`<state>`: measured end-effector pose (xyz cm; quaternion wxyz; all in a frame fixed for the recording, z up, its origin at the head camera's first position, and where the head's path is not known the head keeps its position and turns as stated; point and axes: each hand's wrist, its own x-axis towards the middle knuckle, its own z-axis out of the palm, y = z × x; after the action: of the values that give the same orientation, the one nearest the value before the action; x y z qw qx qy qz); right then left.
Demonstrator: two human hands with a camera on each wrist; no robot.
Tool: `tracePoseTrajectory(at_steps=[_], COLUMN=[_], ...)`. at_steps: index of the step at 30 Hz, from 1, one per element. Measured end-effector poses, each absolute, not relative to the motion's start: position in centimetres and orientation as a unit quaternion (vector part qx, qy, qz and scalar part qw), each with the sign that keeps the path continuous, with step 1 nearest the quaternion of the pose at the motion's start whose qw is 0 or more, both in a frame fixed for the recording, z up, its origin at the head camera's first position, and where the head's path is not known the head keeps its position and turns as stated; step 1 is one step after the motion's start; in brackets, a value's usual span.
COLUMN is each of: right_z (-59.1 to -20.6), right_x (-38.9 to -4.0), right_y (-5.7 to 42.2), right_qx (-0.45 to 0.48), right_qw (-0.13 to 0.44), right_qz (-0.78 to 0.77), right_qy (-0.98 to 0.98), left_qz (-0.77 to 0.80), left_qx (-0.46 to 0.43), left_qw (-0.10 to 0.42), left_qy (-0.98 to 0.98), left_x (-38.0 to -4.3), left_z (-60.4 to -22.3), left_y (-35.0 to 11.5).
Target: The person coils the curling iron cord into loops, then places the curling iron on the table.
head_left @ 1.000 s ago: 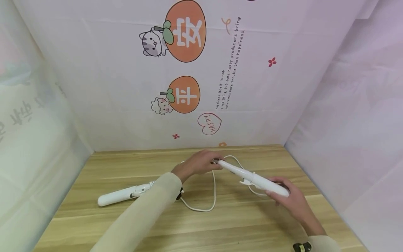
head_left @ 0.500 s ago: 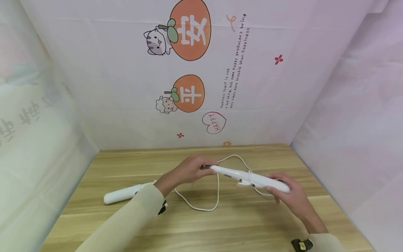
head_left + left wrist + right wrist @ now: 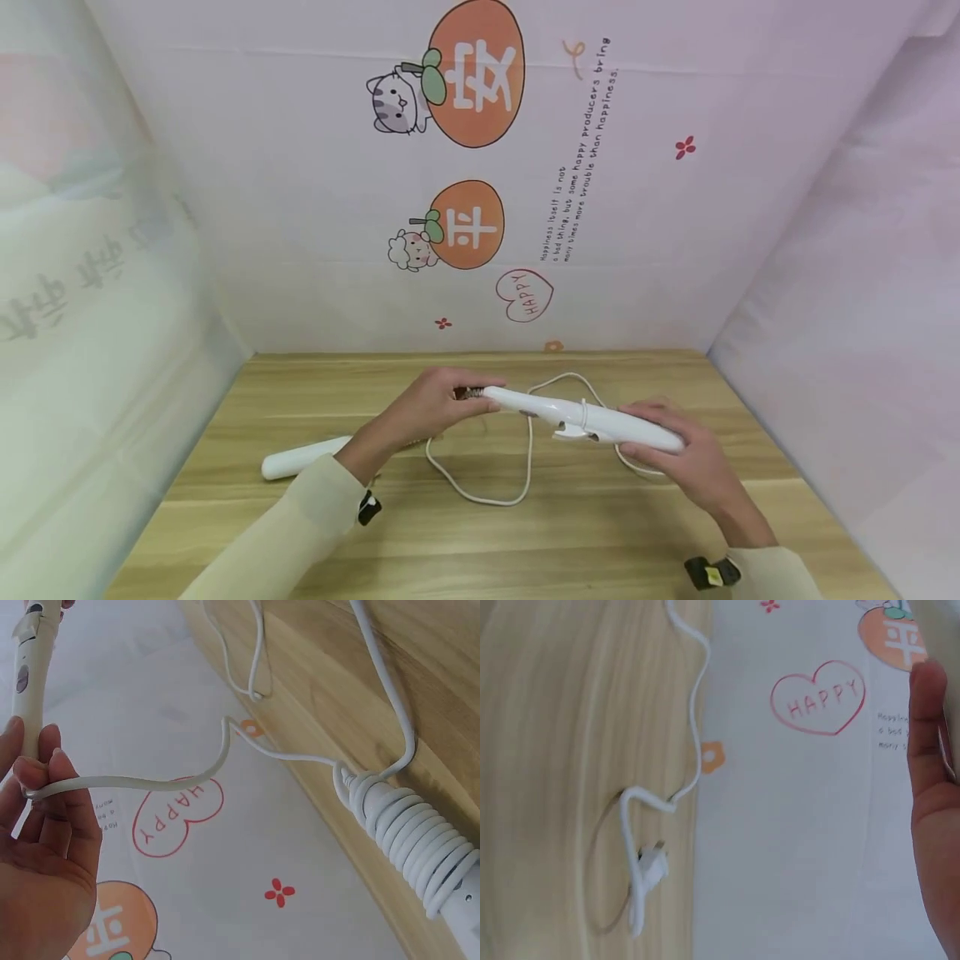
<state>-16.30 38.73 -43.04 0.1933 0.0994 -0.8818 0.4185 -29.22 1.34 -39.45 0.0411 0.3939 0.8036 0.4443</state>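
A white curling iron (image 3: 622,427) is held above the table between both hands, lying nearly level with its right end lower. The left hand (image 3: 423,408) pinches its tail end, where the cord leaves the handle; in the left wrist view, that cord (image 3: 135,783) runs across the fingers. The right hand (image 3: 697,458) grips the thick end, thumb on the near side and fingers behind. A second white curling iron (image 3: 300,458) lies on the table at left, partly hidden by the left arm. Its handle is wrapped in coiled cord (image 3: 412,832) in the left wrist view.
A loop of white cord (image 3: 517,502) lies on the wooden table (image 3: 525,550). The right wrist view has a white plug (image 3: 654,868) on the table near the back wall. Printed white cloth (image 3: 322,275) hangs behind and on both sides.
The left hand and the iron's tail have moved left, and the iron lies flatter. The right hand keeps its grip, shifted slightly left. The head view has turned a little left.
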Motion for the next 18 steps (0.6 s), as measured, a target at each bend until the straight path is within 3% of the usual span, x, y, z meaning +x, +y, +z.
tracePoseTrajectory(at_steps=[11, 18], right_z=[-41.5, -41.4], right_x=[-17.1, -17.5], right_y=[36.7, 35.8], right_qx=[0.091, 0.221], right_qw=[0.232, 0.166], right_qz=[0.448, 0.570], right_qy=[-0.859, -0.774], left_qz=[0.494, 0.504], left_qx=[0.359, 0.319], left_qw=[0.028, 0.016], left_qy=[0.791, 0.803], left_x=[-28.4, -27.1], left_z=[-39.7, -39.1], left_y=[-0.5, -2.2])
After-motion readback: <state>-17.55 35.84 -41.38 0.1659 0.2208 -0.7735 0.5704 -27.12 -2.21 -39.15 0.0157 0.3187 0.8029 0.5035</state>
